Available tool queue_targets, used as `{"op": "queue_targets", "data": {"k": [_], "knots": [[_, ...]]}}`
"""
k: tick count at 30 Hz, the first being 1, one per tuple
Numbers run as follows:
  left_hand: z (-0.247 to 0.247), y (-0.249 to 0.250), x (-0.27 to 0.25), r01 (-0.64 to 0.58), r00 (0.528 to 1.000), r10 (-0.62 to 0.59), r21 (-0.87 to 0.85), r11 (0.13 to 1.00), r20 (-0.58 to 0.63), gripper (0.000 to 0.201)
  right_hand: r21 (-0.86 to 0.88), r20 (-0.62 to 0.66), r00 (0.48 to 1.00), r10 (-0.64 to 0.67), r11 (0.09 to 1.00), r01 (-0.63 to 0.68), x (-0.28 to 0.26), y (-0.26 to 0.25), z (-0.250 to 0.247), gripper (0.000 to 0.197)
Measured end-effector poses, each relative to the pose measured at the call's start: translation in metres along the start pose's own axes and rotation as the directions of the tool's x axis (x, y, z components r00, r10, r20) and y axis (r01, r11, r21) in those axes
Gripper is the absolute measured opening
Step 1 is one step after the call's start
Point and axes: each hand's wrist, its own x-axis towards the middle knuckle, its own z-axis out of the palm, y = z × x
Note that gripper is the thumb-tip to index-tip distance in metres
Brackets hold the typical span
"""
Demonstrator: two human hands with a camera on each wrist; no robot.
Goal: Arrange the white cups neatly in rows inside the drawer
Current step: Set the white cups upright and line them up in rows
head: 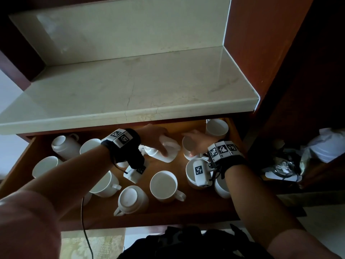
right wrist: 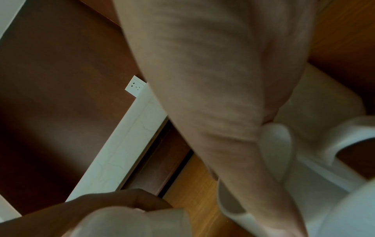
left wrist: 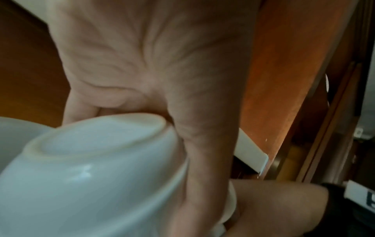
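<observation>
Several white cups lie scattered in the open wooden drawer, some upright, some on their sides. My left hand grips a tilted white cup near the drawer's back middle. In the left wrist view its base faces the camera, and the left hand's thumb lies along its side. Just to the right, my right hand holds another white cup by its rim. In the right wrist view the right hand reaches down onto that cup, whose handle sticks out to the right.
A marble countertop overhangs the drawer's back. One cup stands upright at the back right corner, one lies at the back left, an upright one and an upside-down one sit at the front. Clutter fills the right side.
</observation>
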Motion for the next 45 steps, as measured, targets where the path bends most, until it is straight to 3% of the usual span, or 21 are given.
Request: {"op": "queue_targets", "data": {"k": [4,10,17,22,25,29,33,37,43,45], "knots": [[0.009,-0.007,-0.008,-0.028,0.993,0.016,-0.103,0.994,-0.114,0.073,-0.017,-0.007,1.000,-0.003,1.000,0.003,0.001,-0.003,0.000,0.093],[0.011,-0.013,-0.018,-0.039,0.982,-0.038,-0.391,0.919,-0.187,0.065,-0.051,-0.028,0.999,0.042,0.998,-0.043,0.004,-0.003,0.000,0.089],[0.014,-0.013,-0.028,-0.155,0.960,-0.050,-0.676,0.721,-0.274,0.073,-0.081,-0.036,0.996,0.080,0.993,-0.083,0.007,-0.005,0.001,0.085],[0.015,-0.010,-0.040,-0.236,0.965,0.002,-0.863,0.447,-0.263,0.051,-0.054,-0.018,0.998,0.066,0.996,-0.067,0.007,0.002,0.005,0.092],[0.014,-0.011,-0.043,-0.200,0.977,0.002,-0.906,0.373,-0.215,0.046,-0.089,-0.026,0.995,0.092,0.992,-0.094,0.008,0.002,0.002,0.090],[0.014,-0.016,-0.042,-0.168,0.982,-0.004,-0.890,0.425,-0.188,0.045,-0.043,-0.065,0.993,0.102,0.994,-0.105,0.006,-0.007,0.003,0.080],[0.014,-0.020,-0.039,-0.119,0.992,0.004,-0.898,0.423,-0.129,0.050,-0.015,-0.065,0.997,0.041,0.999,-0.042,0.008,-0.004,0.012,0.101],[0.015,-0.023,-0.034,-0.090,0.994,-0.007,-0.867,0.491,-0.107,0.046,-0.063,-0.009,0.999,0.049,0.997,-0.050,0.007,-0.002,0.004,0.100],[0.013,-0.021,-0.027,-0.116,0.990,0.046,-0.580,0.806,-0.133,0.029,-0.091,0.003,0.999,0.042,0.995,-0.042,0.007,-0.001,0.002,0.098],[0.013,-0.018,-0.024,-0.113,0.988,0.057,-0.406,0.907,-0.147,0.029,-0.102,0.002,0.999,0.042,0.994,-0.042,0.008,-0.002,0.002,0.099]]}}
